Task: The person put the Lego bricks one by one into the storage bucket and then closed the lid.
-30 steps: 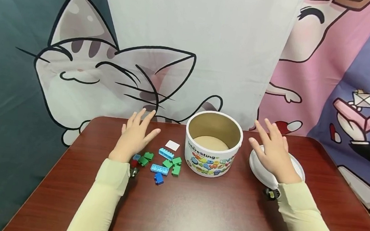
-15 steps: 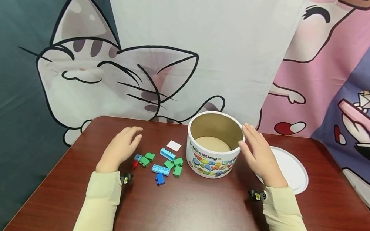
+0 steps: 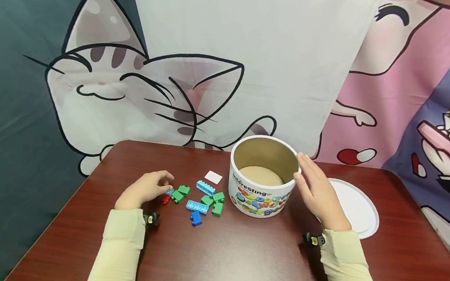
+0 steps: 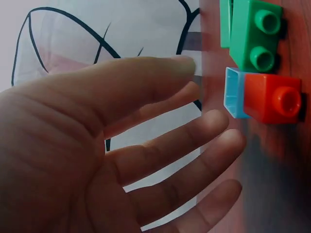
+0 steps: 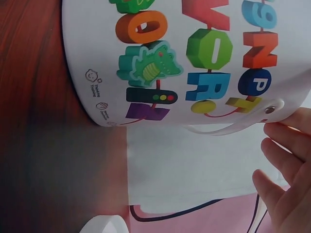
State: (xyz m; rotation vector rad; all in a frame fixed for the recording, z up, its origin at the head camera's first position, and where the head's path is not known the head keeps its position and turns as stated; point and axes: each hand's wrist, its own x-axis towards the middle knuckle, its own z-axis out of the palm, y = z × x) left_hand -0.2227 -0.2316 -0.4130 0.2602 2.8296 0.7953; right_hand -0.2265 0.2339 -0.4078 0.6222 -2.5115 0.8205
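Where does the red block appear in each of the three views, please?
Head: the red block lies left of centre, by the left hand.
Left wrist: near the right edge, slightly above mid-height, beside a light blue block.
Right wrist: not in it.
Shared landmark: the red-brown table, in all three.

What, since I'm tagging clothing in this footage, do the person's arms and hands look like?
The left sleeve and right sleeve are plain pale yellow-green, with wide cuffs. A small black device sits at the left wrist, a similar device at the right. The left hand and right hand wear no gloves.
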